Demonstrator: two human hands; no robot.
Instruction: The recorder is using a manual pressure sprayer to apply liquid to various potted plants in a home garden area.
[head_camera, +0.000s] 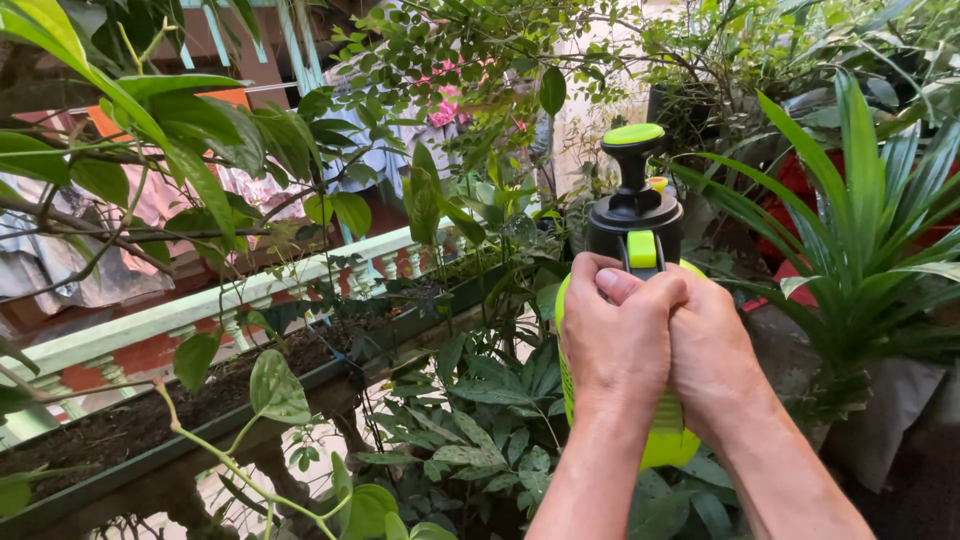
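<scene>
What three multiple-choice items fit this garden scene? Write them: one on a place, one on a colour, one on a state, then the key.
1. Where does the long planter trough lie?
A. Left of the hands
B. Right of the hands
C. Above the sprayer

2. What colour is the cap of the pump knob on the spray bottle?
A. Red
B. Lime green
C. White

3. How is the bottle held?
A. By one hand
B. By both hands together
C. By no hand

Key: 1 A, the trough runs along the railing at left. 2 B, the cap is lime green. 3 B, the left hand and right hand wrap it side by side.
</scene>
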